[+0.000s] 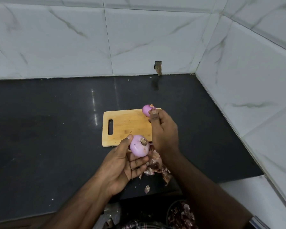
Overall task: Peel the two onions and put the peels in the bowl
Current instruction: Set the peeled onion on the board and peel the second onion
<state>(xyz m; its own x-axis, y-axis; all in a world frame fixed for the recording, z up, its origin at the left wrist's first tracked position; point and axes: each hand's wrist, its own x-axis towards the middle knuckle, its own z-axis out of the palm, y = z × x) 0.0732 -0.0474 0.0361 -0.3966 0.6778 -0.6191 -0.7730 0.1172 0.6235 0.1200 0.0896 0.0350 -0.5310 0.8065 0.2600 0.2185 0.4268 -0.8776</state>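
A peeled pink onion (139, 146) with its root end up sits in my left hand (120, 164), thumb on its left side and fingers curled under it. A second peeled onion (146, 110) is at the far right corner of the wooden cutting board (122, 126). The fingertips of my right hand (163, 131) pinch that onion from the near side. A heap of dry purple peels (157, 166) lies on the counter under my hands. A dark bowl (169, 210) holding peels shows at the bottom edge, partly hidden by my right forearm.
The black counter (48, 138) runs to white tiled walls at the back and right. One loose peel (147, 189) lies near the counter's front edge. A small hole (158, 67) is in the back wall.
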